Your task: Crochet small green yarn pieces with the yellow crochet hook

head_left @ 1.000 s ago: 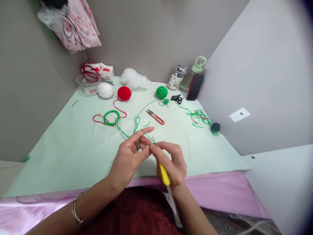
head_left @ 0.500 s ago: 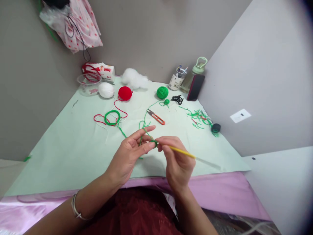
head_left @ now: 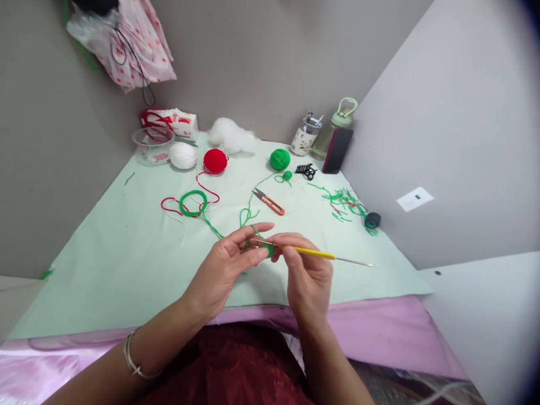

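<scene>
Between thumb and fingers, my left hand (head_left: 228, 259) pinches a small green crochet piece (head_left: 269, 249), and a strand of green yarn passes over its raised forefinger. My right hand (head_left: 310, 273) grips a crochet hook (head_left: 314, 252) by its yellow handle. The hook's metal tip lies across the top of the piece, pointing left, with yarn close to it; whether it catches a loop is too small to tell. Its other thin metal end sticks out to the right. Green yarn runs from the hands toward the green yarn ball (head_left: 279, 160) at the back.
Orange thread snips (head_left: 269, 202) lie just beyond the hands. A green yarn ring (head_left: 193, 203) is at the left, near red (head_left: 215, 161) and white (head_left: 183, 155) yarn balls. Yarn scraps (head_left: 346, 202), a phone (head_left: 338, 151) and a bottle (head_left: 331, 132) are at the right.
The hook has swung from slanting down to the right to nearly level, and its tip now shows left of the green piece. My left forefinger has dipped slightly.
</scene>
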`<state>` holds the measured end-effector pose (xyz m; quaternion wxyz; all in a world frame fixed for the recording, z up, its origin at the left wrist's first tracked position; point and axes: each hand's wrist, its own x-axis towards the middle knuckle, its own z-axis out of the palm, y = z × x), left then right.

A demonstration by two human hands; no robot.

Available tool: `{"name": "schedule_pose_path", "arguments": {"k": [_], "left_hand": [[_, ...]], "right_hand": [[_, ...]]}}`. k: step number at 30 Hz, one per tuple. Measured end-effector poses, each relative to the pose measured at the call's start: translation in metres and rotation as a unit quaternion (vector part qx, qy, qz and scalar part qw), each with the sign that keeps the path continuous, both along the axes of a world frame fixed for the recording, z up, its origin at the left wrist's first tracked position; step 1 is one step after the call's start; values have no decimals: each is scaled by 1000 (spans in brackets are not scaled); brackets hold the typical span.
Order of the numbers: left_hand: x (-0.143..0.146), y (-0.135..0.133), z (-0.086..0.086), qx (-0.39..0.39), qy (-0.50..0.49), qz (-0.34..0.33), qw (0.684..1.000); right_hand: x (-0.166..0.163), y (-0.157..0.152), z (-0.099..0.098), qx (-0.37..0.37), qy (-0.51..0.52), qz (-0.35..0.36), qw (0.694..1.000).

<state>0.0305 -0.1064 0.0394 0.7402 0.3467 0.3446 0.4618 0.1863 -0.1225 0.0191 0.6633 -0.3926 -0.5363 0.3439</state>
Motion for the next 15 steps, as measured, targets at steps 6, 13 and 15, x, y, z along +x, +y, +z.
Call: {"name": "schedule_pose_path", "arguments": {"k": [6,13,15], "left_hand": [[-4,-1,2,8,26,2,1000],[-6,-2,3,37,37,18,998],[-6,-2,1,50,48,24,997]], "right_hand": [[4,1,2,-44,89,24,995],[4,-6,6,-29,35,15,999],[3,-10,7,-9,-14,-10,1000]]}}
